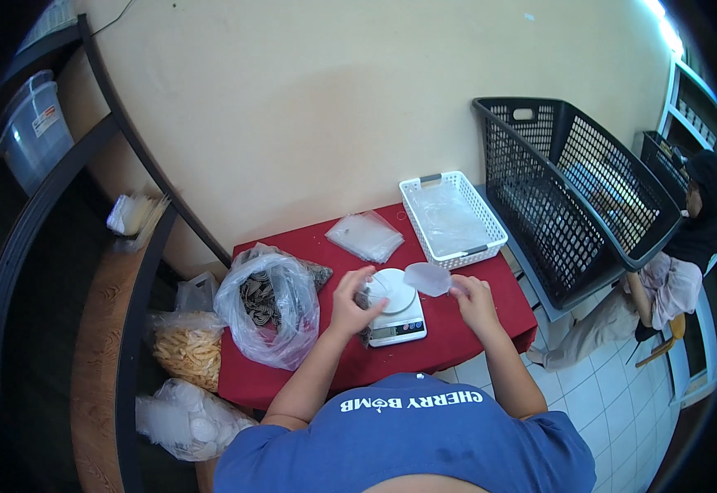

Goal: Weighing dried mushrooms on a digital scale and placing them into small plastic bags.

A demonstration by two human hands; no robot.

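Observation:
My left hand (350,306) is curled around a small clear plastic bag (367,297) with some dark pieces in it, at the left side of the white kitchen scale (408,322). The scale's round pan (398,297) lies between my hands, partly covered. My right hand (475,302) pinches a pale translucent plastic scoop (429,279) by its right end, above the scale's right side. Left of my left hand stands a large open plastic bag (293,330) holding dark, ridged curled pieces (260,301).
A red-covered table (342,361) carries a stack of clear bags (365,237) and a white basket (455,261). A large black crate (539,189) stands right, with a seated person (662,283) beyond. Bags of yellowish snacks (186,353) and pale discs (198,419) sit by the left shelf (100,353).

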